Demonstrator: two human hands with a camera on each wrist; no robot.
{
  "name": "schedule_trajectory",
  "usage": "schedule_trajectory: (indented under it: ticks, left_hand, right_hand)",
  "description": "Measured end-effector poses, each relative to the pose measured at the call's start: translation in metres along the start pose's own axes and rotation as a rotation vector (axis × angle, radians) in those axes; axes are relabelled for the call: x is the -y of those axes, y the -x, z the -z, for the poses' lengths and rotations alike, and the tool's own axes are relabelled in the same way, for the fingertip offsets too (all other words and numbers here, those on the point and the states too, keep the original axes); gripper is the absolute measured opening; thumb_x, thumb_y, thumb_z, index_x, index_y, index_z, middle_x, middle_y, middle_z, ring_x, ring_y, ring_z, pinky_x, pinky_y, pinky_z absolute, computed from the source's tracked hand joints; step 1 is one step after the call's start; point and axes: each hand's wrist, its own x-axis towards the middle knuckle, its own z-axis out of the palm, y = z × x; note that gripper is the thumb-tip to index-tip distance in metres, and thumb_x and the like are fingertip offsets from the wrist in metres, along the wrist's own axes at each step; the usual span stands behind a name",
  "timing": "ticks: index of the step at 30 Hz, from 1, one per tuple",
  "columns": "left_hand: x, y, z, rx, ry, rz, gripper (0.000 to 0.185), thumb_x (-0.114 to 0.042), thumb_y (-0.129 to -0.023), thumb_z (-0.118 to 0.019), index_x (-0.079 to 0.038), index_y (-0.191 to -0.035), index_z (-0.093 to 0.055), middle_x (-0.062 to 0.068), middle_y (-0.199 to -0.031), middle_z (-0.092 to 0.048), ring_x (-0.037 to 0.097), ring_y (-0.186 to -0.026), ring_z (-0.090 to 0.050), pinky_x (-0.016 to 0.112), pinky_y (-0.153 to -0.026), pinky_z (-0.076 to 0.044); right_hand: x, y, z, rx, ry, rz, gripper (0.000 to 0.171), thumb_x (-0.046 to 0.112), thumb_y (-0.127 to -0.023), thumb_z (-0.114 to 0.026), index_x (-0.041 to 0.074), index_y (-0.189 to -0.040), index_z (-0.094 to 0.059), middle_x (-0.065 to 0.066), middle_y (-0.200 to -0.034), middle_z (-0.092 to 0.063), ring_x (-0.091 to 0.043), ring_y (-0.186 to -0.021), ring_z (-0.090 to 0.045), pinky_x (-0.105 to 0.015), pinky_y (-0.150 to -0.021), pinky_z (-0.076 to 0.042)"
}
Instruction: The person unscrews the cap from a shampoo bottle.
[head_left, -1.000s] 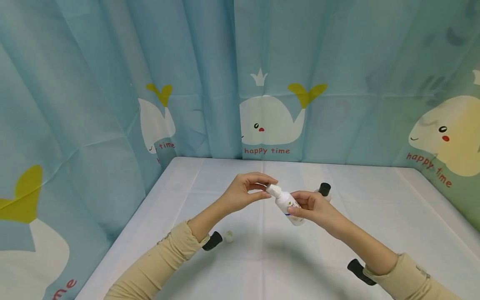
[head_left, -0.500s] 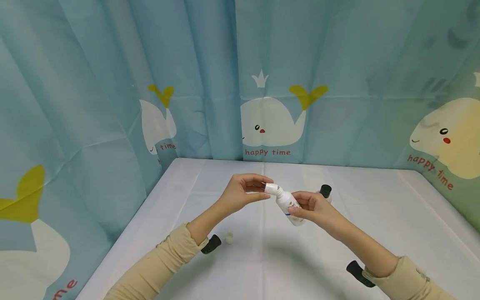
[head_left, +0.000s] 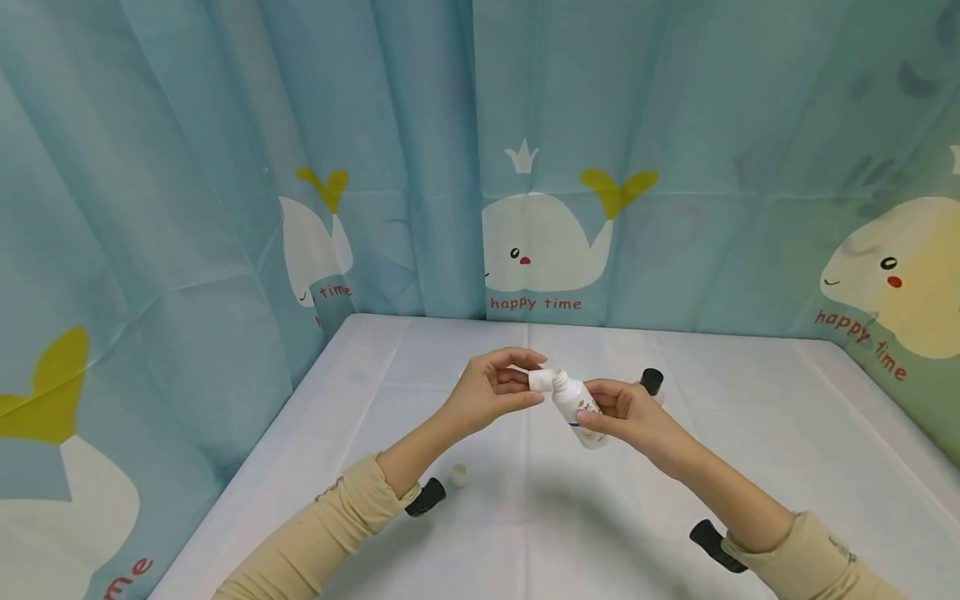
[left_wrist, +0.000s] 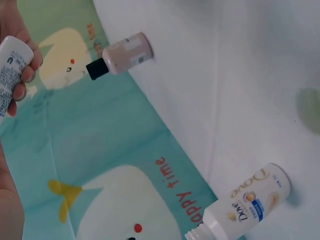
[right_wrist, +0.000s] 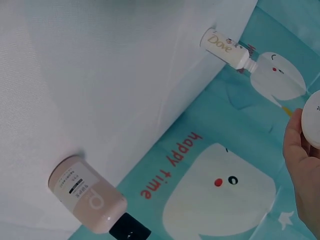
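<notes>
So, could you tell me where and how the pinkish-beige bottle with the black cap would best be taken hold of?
I would grip the pinkish-beige plastic bottle with the black cap round its wide cylindrical body, below the cap, coming in from the side with the fingers wrapped around it. It appears to stand upright on the white table just behind the right hand, and the body offers more surface than the narrow cap.

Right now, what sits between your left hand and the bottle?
Only the white cap, pinched by the left hand, just off the bottle held by the right hand; head view.
</notes>
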Motion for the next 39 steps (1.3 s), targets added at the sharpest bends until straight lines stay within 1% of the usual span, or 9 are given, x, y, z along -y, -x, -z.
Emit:
schedule_trajectory:
  ticks: [8,11,13,15,18,22,29,35,39]
  left_hand:
    - [0.004,0.002,-0.002,0.028,0.014,0.063,0.036,0.010,-0.080,-0.066,0.013,-0.116,-0.058,0.030,-0.115,-0.061,0.029,-0.095,-0.067,0.032,-0.083,-0.057]
    - [0.005,0.002,-0.003,0.035,0.014,0.062,0.036,0.010,-0.081,-0.066,0.013,-0.115,-0.058,0.031,-0.115,-0.060,0.024,-0.094,-0.067,0.032,-0.083,-0.057]
    - [0.006,0.002,-0.003,0.040,-0.001,0.052,0.035,0.009,-0.080,-0.066,0.013,-0.115,-0.058,0.030,-0.114,-0.060,0.015,-0.091,-0.067,0.031,-0.083,-0.057]
    - [0.007,0.002,-0.004,0.040,-0.025,0.039,0.034,0.008,-0.080,-0.067,0.011,-0.114,-0.059,0.028,-0.112,-0.061,0.009,-0.089,-0.064,0.028,-0.083,-0.056]
    - [0.009,0.002,-0.005,0.035,-0.074,0.011,0.032,0.006,-0.080,-0.069,0.007,-0.111,-0.061,0.025,-0.109,-0.062,0.006,-0.089,-0.061,0.024,-0.082,-0.055]
    - [0.010,0.003,-0.006,0.020,-0.105,-0.008,0.030,0.005,-0.079,-0.069,0.005,-0.108,-0.061,0.023,-0.108,-0.062,0.007,-0.089,-0.059,0.021,-0.083,-0.054]
    - [0.010,0.006,-0.010,0.008,-0.130,0.052,0.028,0.006,-0.079,-0.069,0.003,-0.106,-0.062,0.020,-0.107,-0.064,0.012,-0.091,-0.063,0.022,-0.084,-0.055]
    - [0.013,0.009,-0.011,-0.016,-0.168,0.044,0.026,0.008,-0.079,-0.066,0.003,-0.103,-0.058,0.021,-0.108,-0.065,0.021,-0.095,-0.064,0.022,-0.085,-0.055]
    - [0.018,0.010,-0.011,-0.022,-0.172,0.070,0.026,0.007,-0.078,-0.064,0.003,-0.102,-0.055,0.022,-0.106,-0.065,0.017,-0.093,-0.062,0.019,-0.083,-0.054]
  right_hand:
    - [-0.003,-0.001,0.000,0.013,-0.027,-0.007,0.050,0.020,-0.091,-0.063,-0.011,-0.127,-0.048,-0.020,-0.119,-0.062,-0.005,-0.093,-0.065,-0.026,-0.083,-0.055]
    - [-0.004,-0.001,0.001,0.021,-0.037,-0.013,0.053,0.020,-0.090,-0.065,-0.011,-0.129,-0.046,-0.022,-0.119,-0.062,-0.005,-0.094,-0.065,-0.027,-0.084,-0.055]
    - [-0.005,-0.001,0.001,0.023,-0.042,-0.019,0.053,0.019,-0.090,-0.065,-0.011,-0.129,-0.047,-0.021,-0.118,-0.062,-0.006,-0.094,-0.065,-0.028,-0.084,-0.055]
    - [-0.005,-0.002,0.001,0.026,-0.042,-0.020,0.053,0.019,-0.089,-0.065,-0.011,-0.129,-0.047,-0.021,-0.118,-0.062,-0.007,-0.094,-0.065,-0.029,-0.084,-0.055]
    - [-0.005,-0.002,0.001,0.030,-0.044,-0.024,0.053,0.019,-0.089,-0.066,-0.011,-0.128,-0.047,-0.020,-0.118,-0.062,-0.008,-0.095,-0.065,-0.030,-0.084,-0.055]
    - [-0.006,-0.002,0.001,0.032,-0.047,-0.025,0.053,0.018,-0.089,-0.066,-0.011,-0.128,-0.046,-0.022,-0.119,-0.061,-0.008,-0.096,-0.064,-0.031,-0.085,-0.055]
    - [-0.008,-0.003,0.001,0.025,-0.009,-0.024,0.052,0.017,-0.089,-0.066,-0.012,-0.128,-0.047,-0.023,-0.116,-0.062,-0.014,-0.097,-0.064,-0.034,-0.085,-0.055]
    - [-0.011,-0.003,0.001,0.007,0.010,-0.028,0.051,0.017,-0.088,-0.067,-0.011,-0.126,-0.049,-0.022,-0.114,-0.063,-0.016,-0.098,-0.064,-0.036,-0.086,-0.054]
    - [-0.013,-0.002,-0.001,-0.012,0.003,-0.035,0.049,0.018,-0.088,-0.067,-0.010,-0.125,-0.051,-0.019,-0.112,-0.063,-0.012,-0.095,-0.063,-0.033,-0.086,-0.053]
